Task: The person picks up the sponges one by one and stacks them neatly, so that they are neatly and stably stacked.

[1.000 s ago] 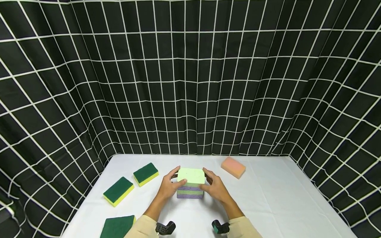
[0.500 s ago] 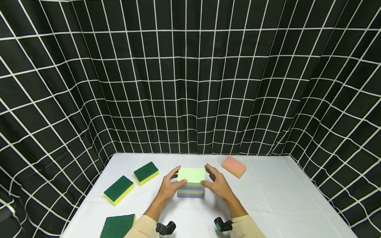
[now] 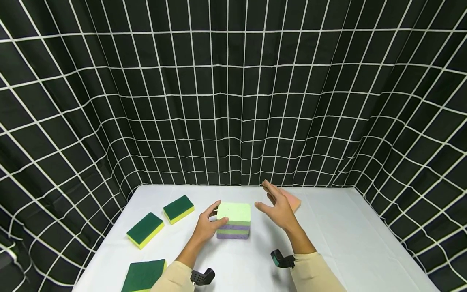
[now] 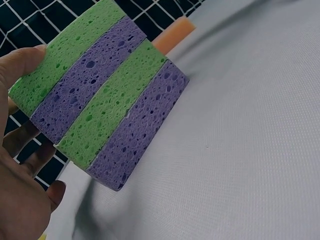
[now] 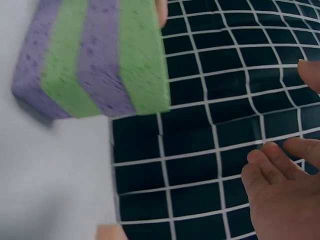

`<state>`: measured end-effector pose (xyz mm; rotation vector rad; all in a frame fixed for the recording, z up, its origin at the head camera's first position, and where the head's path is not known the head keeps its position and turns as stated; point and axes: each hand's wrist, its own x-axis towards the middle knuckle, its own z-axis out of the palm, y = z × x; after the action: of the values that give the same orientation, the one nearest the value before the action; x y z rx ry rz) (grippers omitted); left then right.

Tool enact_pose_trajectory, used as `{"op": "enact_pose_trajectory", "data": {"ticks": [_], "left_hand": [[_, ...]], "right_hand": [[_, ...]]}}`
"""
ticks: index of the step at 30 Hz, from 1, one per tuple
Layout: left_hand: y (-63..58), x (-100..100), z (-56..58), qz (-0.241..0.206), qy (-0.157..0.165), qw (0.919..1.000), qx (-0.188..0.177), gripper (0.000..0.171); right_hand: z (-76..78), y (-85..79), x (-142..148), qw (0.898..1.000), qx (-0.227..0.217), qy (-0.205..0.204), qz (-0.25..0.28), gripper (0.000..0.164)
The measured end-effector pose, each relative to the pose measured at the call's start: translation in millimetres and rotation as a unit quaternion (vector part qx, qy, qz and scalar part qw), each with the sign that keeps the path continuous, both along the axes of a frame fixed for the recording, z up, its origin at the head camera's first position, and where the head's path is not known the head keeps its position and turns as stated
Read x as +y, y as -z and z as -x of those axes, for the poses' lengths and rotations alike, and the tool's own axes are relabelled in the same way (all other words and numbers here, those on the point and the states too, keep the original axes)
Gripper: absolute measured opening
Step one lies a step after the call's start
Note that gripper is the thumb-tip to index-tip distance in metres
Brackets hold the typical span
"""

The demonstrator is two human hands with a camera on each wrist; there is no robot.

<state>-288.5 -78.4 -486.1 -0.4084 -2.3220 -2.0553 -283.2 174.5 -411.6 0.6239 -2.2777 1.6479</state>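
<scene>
A stack of light-green and purple sponges stands mid-table, colours alternating, with a light-green sponge (image 3: 235, 211) on top and a purple sponge (image 4: 139, 127) at the bottom. My left hand (image 3: 206, 227) holds the top sponge by its left end, thumb on the near face and fingers behind. My right hand (image 3: 280, 209) is off the stack to the right, fingers extended and nothing in it. It partly covers a peach-coloured sponge (image 3: 293, 199) in the head view. In the right wrist view a gap shows between the stack and the right hand (image 5: 287, 200).
Several green-and-yellow scouring sponges lie at the left: a far one (image 3: 178, 207), a middle one (image 3: 145, 229) and a near one (image 3: 142, 275) partly behind the left sleeve. A black curtain with white grid lines (image 3: 233, 121) surrounds the white-covered table (image 3: 346, 243).
My right hand has let go of the stack's right side and moved right and away, toward the peach-coloured sponge. The left hand and the stack have stayed in place.
</scene>
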Motion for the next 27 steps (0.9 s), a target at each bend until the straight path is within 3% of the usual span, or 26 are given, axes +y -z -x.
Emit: {"op": "enact_pose_trajectory", "data": {"ticks": [5,15,21,27], "left_hand": [[-0.5,-0.3,0.3,0.003,-0.002,1.0000,0.003,0.069],[-0.3,-0.8,-0.8,0.003,0.000,1.0000,-0.001,0.070],[4.7,0.2,1.9,-0.001,-0.002,1.0000,0.000,0.069],[29.9,0.6,15.8,0.000,-0.018,0.9998,0.001,0.071]], "right_hand": [[-5.5,-20.9,8.2,1.000,-0.008,0.003,-0.009,0.075],[-4.3,-27.6,32.2,0.999,0.010,0.045,-0.001,0.074],[7.9,-12.9,55.2,0.997,0.015,0.071,-0.007,0.077],[27.1,14.4,75.7,0.992,-0.010,0.129,-0.007,0.080]]}}
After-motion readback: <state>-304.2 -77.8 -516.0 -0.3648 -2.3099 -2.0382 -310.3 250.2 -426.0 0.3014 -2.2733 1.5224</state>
